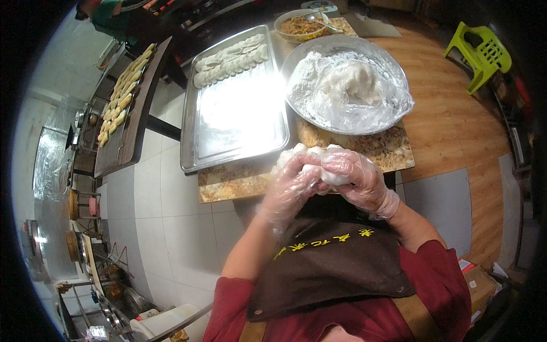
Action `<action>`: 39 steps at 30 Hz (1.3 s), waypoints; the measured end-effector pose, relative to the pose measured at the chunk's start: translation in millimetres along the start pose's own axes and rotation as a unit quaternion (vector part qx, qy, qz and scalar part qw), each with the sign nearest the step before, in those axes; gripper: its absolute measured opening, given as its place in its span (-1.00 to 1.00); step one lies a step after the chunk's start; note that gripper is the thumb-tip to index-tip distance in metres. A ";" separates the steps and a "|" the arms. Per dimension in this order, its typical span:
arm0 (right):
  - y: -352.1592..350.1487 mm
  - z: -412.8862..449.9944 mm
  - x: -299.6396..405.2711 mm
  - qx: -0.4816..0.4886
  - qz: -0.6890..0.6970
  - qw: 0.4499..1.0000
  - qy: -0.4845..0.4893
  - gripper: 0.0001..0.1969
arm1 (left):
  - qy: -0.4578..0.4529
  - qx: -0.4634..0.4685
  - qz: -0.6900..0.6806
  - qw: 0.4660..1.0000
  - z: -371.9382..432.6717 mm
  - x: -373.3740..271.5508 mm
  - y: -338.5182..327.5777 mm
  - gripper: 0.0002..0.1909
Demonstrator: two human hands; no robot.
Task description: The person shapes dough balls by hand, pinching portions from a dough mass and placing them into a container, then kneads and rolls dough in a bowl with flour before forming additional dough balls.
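My left hand (295, 181) and my right hand (360, 177), both in clear plastic gloves, grip a lump of white dough (334, 176) between them above the table's near edge. Fingers cover much of the lump. Beyond them stands a wide metal bowl (401, 70) with white flour (305, 81), a large mass of dough (363, 81) and crumpled plastic film (372, 111). Left of the bowl lies a metal tray (239, 119). Rows of shaped white dough pieces (230, 60) fill its far end.
A bowl of brownish filling (301, 26) with a spoon (320, 22) sits at the back of the marbled table (239, 184). At left, another table (136, 141) bears yellowish dough pieces (122, 98) on a rack. A green plastic chair (480, 55) stands at right. Part of another person (113, 19) shows at upper left.
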State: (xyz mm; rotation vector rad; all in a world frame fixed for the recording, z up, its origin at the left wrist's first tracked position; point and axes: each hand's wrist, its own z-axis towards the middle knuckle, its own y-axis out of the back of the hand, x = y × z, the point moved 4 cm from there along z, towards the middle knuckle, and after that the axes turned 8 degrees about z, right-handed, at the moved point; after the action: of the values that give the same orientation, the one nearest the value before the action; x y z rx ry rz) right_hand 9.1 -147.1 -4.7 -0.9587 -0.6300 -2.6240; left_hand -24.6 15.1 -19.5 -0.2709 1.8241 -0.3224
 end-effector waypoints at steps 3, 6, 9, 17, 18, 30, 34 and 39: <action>0.2 -2.4 -0.4 0.011 -0.013 1.000 -0.005 -0.60 | -0.010 -0.021 -0.020 1.000 0.8 1.2 -0.4 -0.88; 6.2 -9.4 -9.9 0.014 0.039 0.998 -0.055 -0.61 | -0.042 -0.039 -0.009 0.998 0.0 -1.7 7.7 -0.90; 21.2 -21.5 -32.1 -0.079 0.244 0.939 -0.231 -0.50 | -0.083 -0.069 -0.129 0.986 8.6 -14.8 26.3 -0.94; 6.0 -26.5 -32.5 -0.126 0.491 0.791 -0.341 -0.56 | -0.102 0.121 -0.295 0.942 14.3 4.9 43.0 -0.50; 5.0 -26.8 -33.2 -0.124 0.492 0.792 -0.341 -0.56 | -0.129 0.235 -0.335 0.903 13.1 4.9 40.8 -0.44; 5.3 -27.7 -34.9 -0.132 0.582 0.709 -0.375 -0.49 | -0.347 -0.040 0.500 0.792 15.9 10.2 36.6 -0.50; -3.2 -41.4 -47.6 -0.197 0.636 0.626 -0.407 -0.52 | -0.383 -0.037 0.727 0.568 19.1 18.8 21.4 -0.41; -16.7 -13.3 -15.2 -0.114 0.493 0.808 -0.302 -0.59 | -0.306 0.010 0.457 0.835 17.6 -17.9 -5.8 -0.35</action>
State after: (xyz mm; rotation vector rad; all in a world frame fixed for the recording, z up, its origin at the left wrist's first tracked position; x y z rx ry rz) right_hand 6.6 -137.5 -28.9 -1.6409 0.1219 -1.4529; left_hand -2.8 14.5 -5.9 0.4820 1.1269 0.3931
